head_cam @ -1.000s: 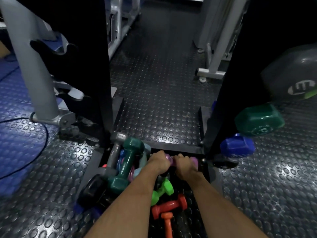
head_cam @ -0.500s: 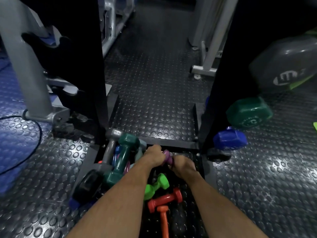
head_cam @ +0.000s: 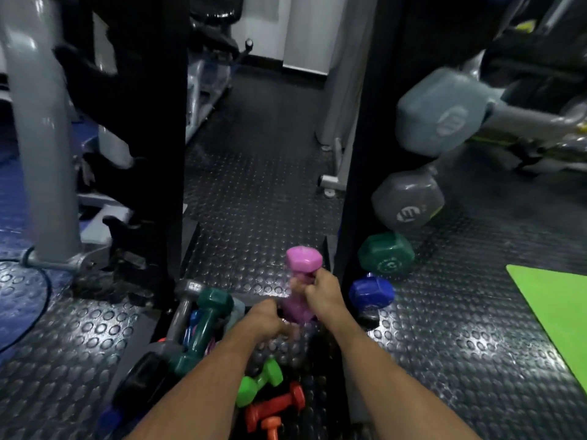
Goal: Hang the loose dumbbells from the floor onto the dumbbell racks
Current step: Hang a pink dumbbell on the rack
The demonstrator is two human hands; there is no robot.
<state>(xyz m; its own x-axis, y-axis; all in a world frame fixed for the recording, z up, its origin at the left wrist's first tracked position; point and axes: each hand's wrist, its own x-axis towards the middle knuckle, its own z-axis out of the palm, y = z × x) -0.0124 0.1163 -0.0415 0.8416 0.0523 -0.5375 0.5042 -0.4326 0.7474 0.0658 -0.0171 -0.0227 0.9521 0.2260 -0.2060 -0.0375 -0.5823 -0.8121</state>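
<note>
Right grip (head_cam: 320,289) has raised the pink dumbbell (head_cam: 301,281) upright off the floor pile.

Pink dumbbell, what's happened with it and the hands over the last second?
The right hand has lifted the pink dumbbell out of the pile and stood it upright. The left hand has come off it and sits blurred just below, its grip unclear. The green dumbbell, red dumbbell and teal dumbbell stayed put.

Black studded rubber floor (head_cam: 254,173). Green mat (head_cam: 559,312) at floor's right edge. Blue flooring (head_cam: 12,192) along left edge, black cable (head_cam: 44,306) curving over it. Grey machine post (head_cam: 41,147) upright near left edge. White machine frame (head_cam: 336,147) farther back.
</note>
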